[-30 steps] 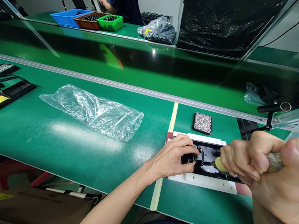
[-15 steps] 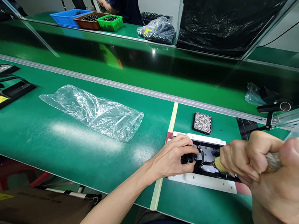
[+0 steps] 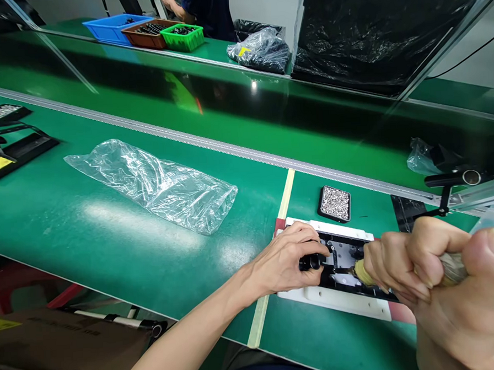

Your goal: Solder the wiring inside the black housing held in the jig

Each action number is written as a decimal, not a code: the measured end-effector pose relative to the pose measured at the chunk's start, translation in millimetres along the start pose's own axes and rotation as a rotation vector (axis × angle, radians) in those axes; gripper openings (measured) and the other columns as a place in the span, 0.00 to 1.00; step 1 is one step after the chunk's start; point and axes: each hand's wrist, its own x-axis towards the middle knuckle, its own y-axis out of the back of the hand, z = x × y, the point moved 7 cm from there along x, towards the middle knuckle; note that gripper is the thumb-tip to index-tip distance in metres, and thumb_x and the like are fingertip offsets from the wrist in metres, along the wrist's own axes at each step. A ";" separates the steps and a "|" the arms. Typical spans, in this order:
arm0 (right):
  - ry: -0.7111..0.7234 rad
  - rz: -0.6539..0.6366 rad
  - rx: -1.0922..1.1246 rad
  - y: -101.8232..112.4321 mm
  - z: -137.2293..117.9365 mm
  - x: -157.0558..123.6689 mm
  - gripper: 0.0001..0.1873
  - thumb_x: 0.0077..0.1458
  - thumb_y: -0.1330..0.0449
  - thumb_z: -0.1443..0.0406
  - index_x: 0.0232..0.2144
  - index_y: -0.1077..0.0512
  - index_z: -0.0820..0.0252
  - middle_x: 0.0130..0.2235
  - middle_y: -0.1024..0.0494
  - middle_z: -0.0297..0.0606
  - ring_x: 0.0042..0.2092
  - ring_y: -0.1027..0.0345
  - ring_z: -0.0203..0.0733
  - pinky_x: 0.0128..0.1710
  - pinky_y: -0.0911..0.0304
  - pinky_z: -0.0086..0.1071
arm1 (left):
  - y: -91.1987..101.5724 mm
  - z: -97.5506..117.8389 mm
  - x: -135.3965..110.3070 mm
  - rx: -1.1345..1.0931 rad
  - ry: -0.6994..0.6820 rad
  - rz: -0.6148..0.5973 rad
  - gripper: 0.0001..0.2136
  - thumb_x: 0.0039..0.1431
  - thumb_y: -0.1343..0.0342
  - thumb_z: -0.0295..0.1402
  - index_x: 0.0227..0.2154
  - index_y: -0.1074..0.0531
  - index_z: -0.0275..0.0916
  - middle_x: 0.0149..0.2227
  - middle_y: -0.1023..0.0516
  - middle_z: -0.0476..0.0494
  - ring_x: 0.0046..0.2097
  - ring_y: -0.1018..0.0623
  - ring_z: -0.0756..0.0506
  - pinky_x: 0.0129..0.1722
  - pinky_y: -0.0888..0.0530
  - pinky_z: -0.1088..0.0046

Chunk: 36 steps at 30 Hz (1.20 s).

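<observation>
My left hand (image 3: 290,254) is closed around a short black cylindrical part (image 3: 311,261), thumb and fingers curled about it. This part sits at the left end of a long black housing (image 3: 381,293) with grey plates inside. The housing lies in a white fixture (image 3: 340,301) on the green bench. My right hand (image 3: 429,269) is wrapped round the handle of a screwdriver (image 3: 362,271) bound in yellowish tape. The screwdriver points left into the housing, towards my left fingers; its tip is hard to make out.
Behind the fixture stands a small black tray (image 3: 334,203) of tiny silvery pieces. A clear plastic bag (image 3: 160,184) lies to the left. A metal rail (image 3: 212,145) and a clear panel run along the back. Beyond are bins (image 3: 183,39) and a co-worker (image 3: 207,13).
</observation>
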 end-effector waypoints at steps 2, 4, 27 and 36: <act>-0.005 -0.003 0.001 1.4 0.8 -0.6 0.32 0.65 0.49 0.45 0.16 0.40 0.58 0.13 0.45 0.31 0.15 0.51 0.35 0.15 0.46 0.32 | -0.2 0.4 0.3 -0.001 -0.004 0.003 0.12 0.62 0.40 0.31 0.48 0.20 0.40 0.45 0.21 0.44 0.56 0.26 0.45 0.57 0.25 0.68; -0.006 -0.034 0.005 1.0 1.2 -1.2 0.32 0.65 0.49 0.45 0.17 0.39 0.58 0.13 0.45 0.32 0.15 0.50 0.36 0.15 0.45 0.33 | -0.3 0.8 0.2 0.000 -0.006 0.005 0.12 0.62 0.41 0.31 0.48 0.20 0.40 0.45 0.21 0.44 0.56 0.26 0.45 0.57 0.25 0.68; -0.013 -0.010 -0.023 -0.7 -0.2 -0.1 0.35 0.65 0.50 0.41 0.16 0.41 0.59 0.13 0.46 0.32 0.15 0.50 0.36 0.15 0.45 0.32 | 0.0 0.5 -1.3 0.004 0.005 -0.005 0.12 0.62 0.41 0.31 0.48 0.21 0.40 0.46 0.21 0.44 0.56 0.26 0.45 0.58 0.25 0.67; -0.015 -0.023 -0.030 0.0 -0.5 -1.5 0.36 0.65 0.50 0.40 0.16 0.42 0.58 0.13 0.46 0.31 0.15 0.50 0.36 0.14 0.45 0.32 | 0.8 0.5 -1.2 0.005 -0.006 0.003 0.12 0.63 0.41 0.31 0.48 0.21 0.40 0.46 0.21 0.45 0.56 0.26 0.46 0.58 0.25 0.69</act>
